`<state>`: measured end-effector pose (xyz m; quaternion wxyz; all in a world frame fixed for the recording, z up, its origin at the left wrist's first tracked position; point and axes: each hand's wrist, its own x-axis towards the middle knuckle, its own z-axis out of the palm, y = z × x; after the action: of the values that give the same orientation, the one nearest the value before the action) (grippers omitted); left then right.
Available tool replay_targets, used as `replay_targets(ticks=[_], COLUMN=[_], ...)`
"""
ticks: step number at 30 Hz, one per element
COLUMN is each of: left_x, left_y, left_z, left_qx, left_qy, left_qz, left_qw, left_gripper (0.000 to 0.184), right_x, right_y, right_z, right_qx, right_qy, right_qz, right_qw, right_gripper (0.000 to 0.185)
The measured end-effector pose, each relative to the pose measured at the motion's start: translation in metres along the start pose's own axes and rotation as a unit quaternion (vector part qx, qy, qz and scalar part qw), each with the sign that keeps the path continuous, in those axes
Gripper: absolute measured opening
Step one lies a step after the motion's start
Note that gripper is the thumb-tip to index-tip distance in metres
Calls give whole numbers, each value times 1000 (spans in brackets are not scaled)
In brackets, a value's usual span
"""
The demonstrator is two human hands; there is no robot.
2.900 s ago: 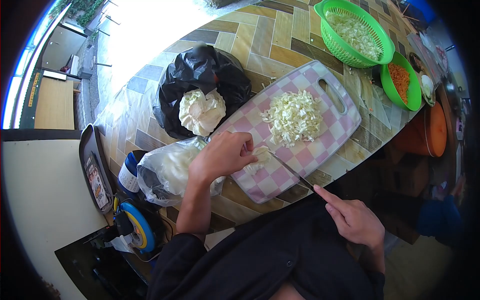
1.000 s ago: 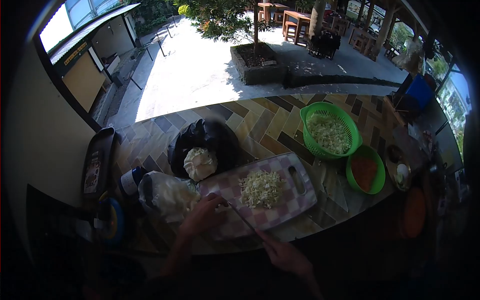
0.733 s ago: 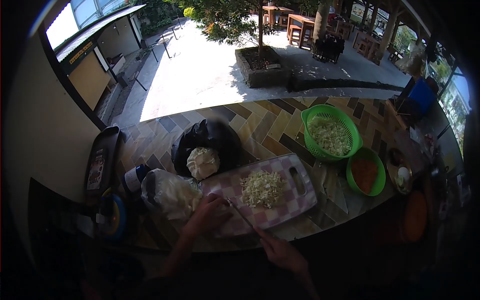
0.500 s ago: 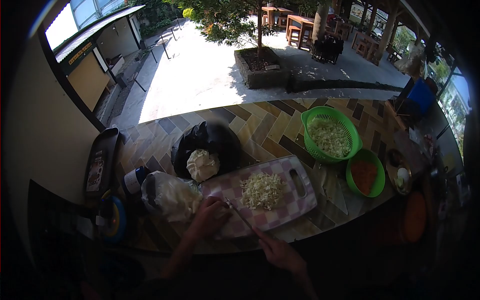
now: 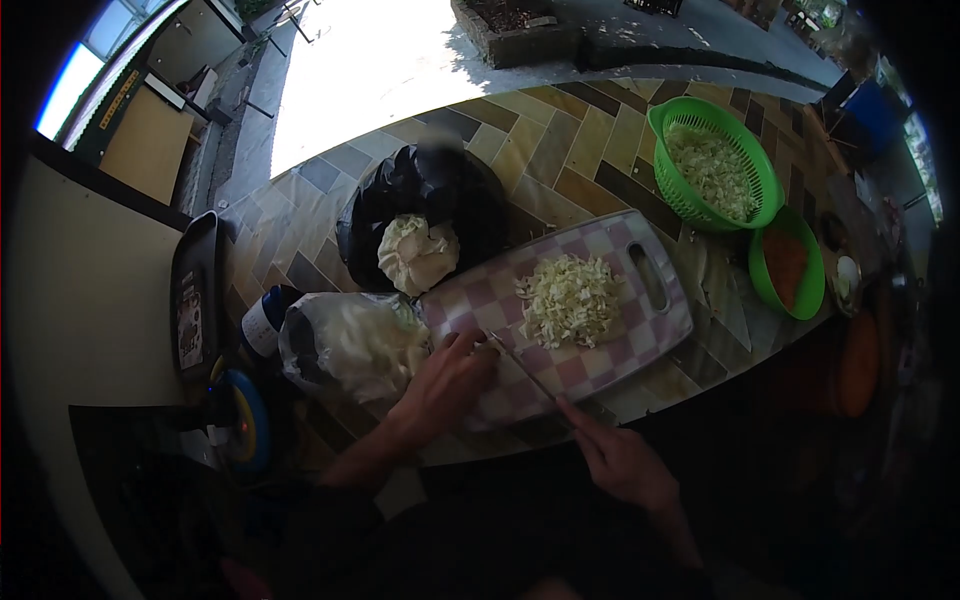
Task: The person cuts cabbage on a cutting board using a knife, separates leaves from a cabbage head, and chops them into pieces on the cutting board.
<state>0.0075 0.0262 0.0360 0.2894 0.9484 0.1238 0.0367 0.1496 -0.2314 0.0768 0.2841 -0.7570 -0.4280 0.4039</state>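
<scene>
My right hand (image 5: 630, 465) grips a knife (image 5: 530, 374), its blade slanting up and left across the checkered cutting board (image 5: 480, 400). At the board's left side, my left hand (image 5: 447, 383) rests with curled fingers close to the knife's tip. A small pale bit shows by those fingertips; what they hold is mostly hidden. Chopped cabbage (image 5: 570, 300) lies heaped on the board, right of the blade. Beyond the left hand sits a pale cabbage head (image 5: 418, 254) against a black plastic bag (image 5: 380, 205). A clear plastic bag (image 5: 350, 345) with pale contents lies beside my left hand.
A green colander (image 5: 765, 165) of shredded cabbage stands at the back right, next to a green bowl (image 5: 812, 290) with orange contents. On the left are a dark tray (image 5: 185, 260), a blue-and-white container (image 5: 262, 325) and a blue-and-yellow round object (image 5: 258, 425).
The view has tilted down and shifted, so the counter items appear higher. Both hands keep nearly the same place on the board, the knife still in my right hand.
</scene>
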Motion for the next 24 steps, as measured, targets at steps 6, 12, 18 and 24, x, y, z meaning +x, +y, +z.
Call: replay_targets(ticks=[6, 12, 18, 24], left_x=[-1, -10, -5, -3], left_y=[11, 25, 31, 11], left_z=[-8, -9, -26, -18], left_qx=[84, 208, 216, 234], left_qy=[-62, -160, -142, -162], left_qz=[14, 55, 105, 101], left_qw=[994, 963, 960, 953], left_gripper=[28, 37, 41, 43], right_x=[-6, -18, -25, -18], right_y=[-6, -16, -14, -26], right_z=[3, 9, 19, 22], right_qx=[-1, -5, -27, -21], right_qy=[15, 38, 66, 51], right_qz=[21, 15, 20, 48], right_qw=[1000, 999, 997, 997], right_gripper=[59, 60, 60, 60])
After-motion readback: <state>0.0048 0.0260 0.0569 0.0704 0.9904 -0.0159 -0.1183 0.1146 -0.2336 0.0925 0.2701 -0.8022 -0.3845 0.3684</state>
